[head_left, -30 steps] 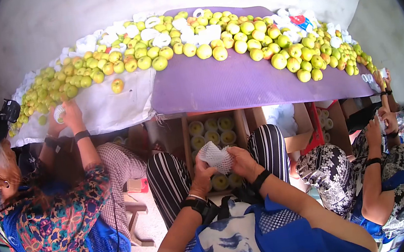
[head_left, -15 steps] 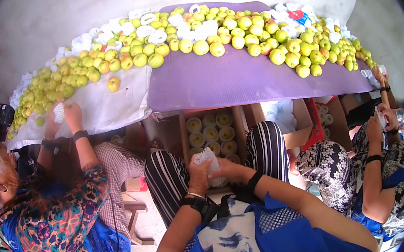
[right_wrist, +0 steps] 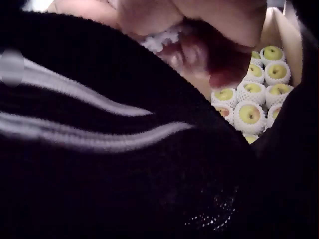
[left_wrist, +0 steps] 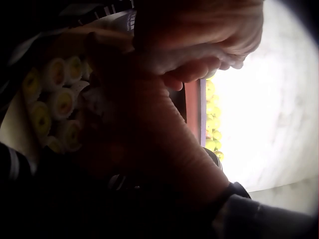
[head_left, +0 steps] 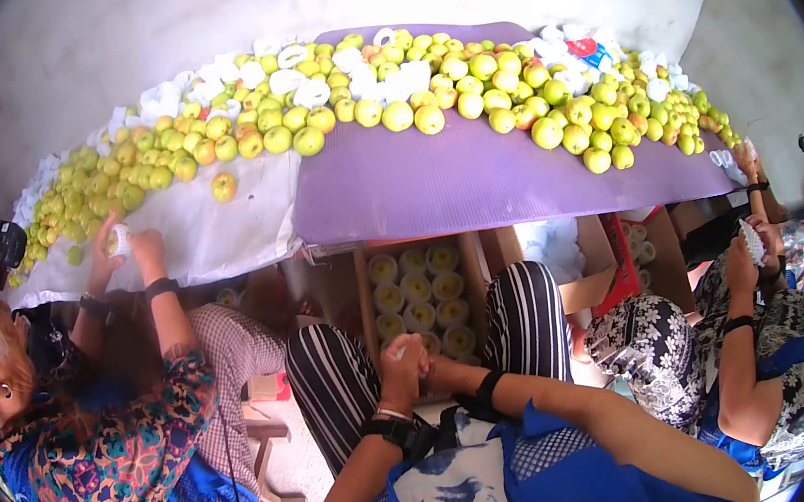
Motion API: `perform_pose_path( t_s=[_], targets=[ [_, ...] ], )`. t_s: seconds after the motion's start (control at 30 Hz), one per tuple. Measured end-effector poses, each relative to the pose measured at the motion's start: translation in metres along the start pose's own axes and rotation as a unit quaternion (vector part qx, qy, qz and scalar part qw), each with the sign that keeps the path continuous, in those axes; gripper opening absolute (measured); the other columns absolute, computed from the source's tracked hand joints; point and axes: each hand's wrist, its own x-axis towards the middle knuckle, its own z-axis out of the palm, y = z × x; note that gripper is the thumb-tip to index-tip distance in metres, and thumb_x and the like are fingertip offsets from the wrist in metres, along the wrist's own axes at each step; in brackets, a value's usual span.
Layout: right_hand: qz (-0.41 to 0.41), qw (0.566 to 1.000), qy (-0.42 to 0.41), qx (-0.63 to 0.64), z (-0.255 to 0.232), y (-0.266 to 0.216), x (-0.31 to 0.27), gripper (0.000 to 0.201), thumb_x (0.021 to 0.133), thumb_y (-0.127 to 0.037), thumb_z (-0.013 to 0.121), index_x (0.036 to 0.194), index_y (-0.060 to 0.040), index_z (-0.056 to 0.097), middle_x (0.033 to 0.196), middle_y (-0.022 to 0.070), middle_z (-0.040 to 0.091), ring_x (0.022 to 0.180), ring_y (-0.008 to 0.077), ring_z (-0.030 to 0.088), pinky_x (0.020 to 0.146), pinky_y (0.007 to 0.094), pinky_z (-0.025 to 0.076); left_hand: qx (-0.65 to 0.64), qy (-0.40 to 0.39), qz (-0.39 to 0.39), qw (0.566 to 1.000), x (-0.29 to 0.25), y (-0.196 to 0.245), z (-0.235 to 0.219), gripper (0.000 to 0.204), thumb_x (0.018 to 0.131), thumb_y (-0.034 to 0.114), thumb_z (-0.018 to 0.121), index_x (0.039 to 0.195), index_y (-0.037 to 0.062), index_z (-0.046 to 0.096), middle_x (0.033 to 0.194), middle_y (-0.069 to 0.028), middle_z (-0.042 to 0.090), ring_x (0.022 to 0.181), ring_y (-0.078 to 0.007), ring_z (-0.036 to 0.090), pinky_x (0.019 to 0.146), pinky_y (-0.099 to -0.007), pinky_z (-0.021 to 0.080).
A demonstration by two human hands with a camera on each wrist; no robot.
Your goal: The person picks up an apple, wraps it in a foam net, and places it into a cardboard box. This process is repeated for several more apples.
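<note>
Close together over my lap, my left hand (head_left: 400,378) and right hand (head_left: 446,376) grip a white foam net sleeve (right_wrist: 162,41), with the right partly behind the left. Most of the sleeve is hidden inside the fingers, and I cannot tell whether an apple is in it. Curled fingers (left_wrist: 199,68) lie along its pale edge in the left wrist view. Just beyond the hands stands a cardboard box (head_left: 478,287) of yellow-green apples (head_left: 417,287) in white foam nets, set in rows between my knees.
Loose apples (head_left: 429,119) and white foam nets (head_left: 401,80) are heaped along the table's purple mat (head_left: 394,182). A person (head_left: 114,437) sits on the left, another (head_left: 769,377) on the right, each handling netting. An open carton (head_left: 600,267) stands right of my knee.
The foam net, earlier stretched between my hands in plain sight, is now mostly covered by them. My hands have come together and slightly lower. More boxed apples show.
</note>
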Motion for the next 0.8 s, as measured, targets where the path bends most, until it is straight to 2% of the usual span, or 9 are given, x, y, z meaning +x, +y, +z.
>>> perform_pose_path(
  t_s=[0.03, 0.1, 0.13, 0.17, 0.23, 0.37, 0.53, 0.63, 0.8],
  targets=[
    [0.000, 1.000, 0.005, -0.007, 0.002, 0.005, 0.002, 0.024, 0.074, -0.030, 0.057, 0.083, -0.0073, 0.059, 0.079, 0.0139, 0.061, 0.074, 0.0256, 0.059, 0.064, 0.0336, 0.046, -0.002, -0.007, 0.003, 1.000, -0.002, 0.003, 0.002, 0.024, 0.087, 0.021, 0.050, 0.067, 0.0078, 0.044, 0.052, 0.0005, 0.037, 0.047, -0.0092, 0.037, 0.051, -0.0254, 0.037],
    [0.021, 0.981, -0.063, -0.183, 0.007, 0.018, 0.007, 0.024, 0.072, -0.031, 0.058, 0.080, -0.0077, 0.059, 0.081, 0.0140, 0.062, 0.075, 0.0319, 0.059, 0.064, 0.0377, 0.046, 0.013, -0.025, 0.009, 1.000, -0.005, 0.004, 0.002, 0.031, 0.088, 0.021, 0.047, 0.060, 0.0088, 0.040, 0.049, 0.0012, 0.034, 0.044, -0.0086, 0.033, 0.049, -0.0246, 0.035],
    [0.001, 0.976, -0.041, -0.213, 0.009, 0.020, 0.010, 0.023, 0.072, -0.031, 0.055, 0.077, -0.0086, 0.060, 0.080, 0.0136, 0.062, 0.076, 0.0335, 0.059, 0.064, 0.0398, 0.046, -0.007, -0.016, 0.011, 1.000, -0.005, 0.004, 0.004, 0.036, 0.089, 0.022, 0.044, 0.056, 0.0097, 0.036, 0.047, 0.0021, 0.031, 0.041, -0.0086, 0.030, 0.045, -0.0242, 0.032],
    [0.001, 0.975, -0.040, -0.219, 0.008, 0.025, 0.010, 0.023, 0.072, -0.031, 0.055, 0.077, -0.0086, 0.060, 0.080, 0.0136, 0.062, 0.076, 0.0335, 0.059, 0.064, 0.0398, 0.046, -0.010, -0.019, 0.015, 1.000, -0.006, 0.005, 0.005, 0.036, 0.089, 0.022, 0.044, 0.056, 0.0097, 0.036, 0.047, 0.0021, 0.031, 0.041, -0.0086, 0.030, 0.045, -0.0242, 0.032],
    [0.116, 0.981, -0.023, -0.157, -0.007, -0.010, 0.007, 0.026, 0.073, -0.034, 0.051, 0.080, -0.0101, 0.060, 0.083, 0.0140, 0.062, 0.079, 0.0342, 0.059, 0.065, 0.0416, 0.046, 0.013, -0.006, 0.035, 0.999, -0.007, 0.008, 0.004, 0.037, 0.089, 0.020, 0.043, 0.054, 0.0086, 0.037, 0.046, 0.0022, 0.032, 0.040, -0.0077, 0.030, 0.043, -0.0234, 0.029],
    [0.094, 0.980, -0.002, -0.178, -0.010, -0.011, 0.010, 0.028, 0.073, -0.035, 0.050, 0.084, -0.0107, 0.060, 0.086, 0.0146, 0.062, 0.081, 0.0338, 0.058, 0.066, 0.0416, 0.045, 0.057, -0.012, 0.057, 0.997, -0.009, 0.007, -0.001, 0.033, 0.087, 0.018, 0.050, 0.057, 0.0065, 0.043, 0.051, 0.0057, 0.036, 0.046, -0.0032, 0.030, 0.043, -0.0220, 0.025],
    [0.067, 0.995, 0.008, -0.072, -0.012, -0.016, 0.014, 0.030, 0.072, -0.036, 0.052, 0.085, -0.0106, 0.059, 0.087, 0.0140, 0.062, 0.083, 0.0325, 0.058, 0.068, 0.0404, 0.045, 0.065, -0.027, 0.052, 0.996, -0.013, 0.012, -0.004, 0.029, 0.085, 0.016, 0.051, 0.060, 0.0041, 0.048, 0.058, 0.0076, 0.039, 0.055, -0.0012, 0.033, 0.047, -0.0192, 0.027],
    [0.074, 0.990, 0.013, -0.122, -0.017, -0.034, 0.016, 0.029, 0.071, -0.036, 0.053, 0.084, -0.0105, 0.058, 0.088, 0.0148, 0.062, 0.083, 0.0322, 0.058, 0.067, 0.0406, 0.046, 0.081, -0.026, 0.073, 0.994, -0.012, 0.012, -0.007, 0.027, 0.085, 0.016, 0.051, 0.061, 0.0034, 0.049, 0.060, 0.0077, 0.041, 0.058, -0.0011, 0.035, 0.049, -0.0192, 0.028],
    [0.085, 0.981, 0.003, -0.177, -0.009, -0.026, 0.019, 0.028, 0.070, -0.034, 0.055, 0.085, -0.0101, 0.059, 0.086, 0.0156, 0.062, 0.081, 0.0330, 0.058, 0.064, 0.0406, 0.046, 0.043, -0.026, 0.092, 0.995, -0.007, 0.008, -0.011, 0.035, 0.087, 0.019, 0.048, 0.055, 0.0075, 0.039, 0.048, 0.0020, 0.036, 0.043, -0.0071, 0.032, 0.042, -0.0237, 0.026]
  ],
)
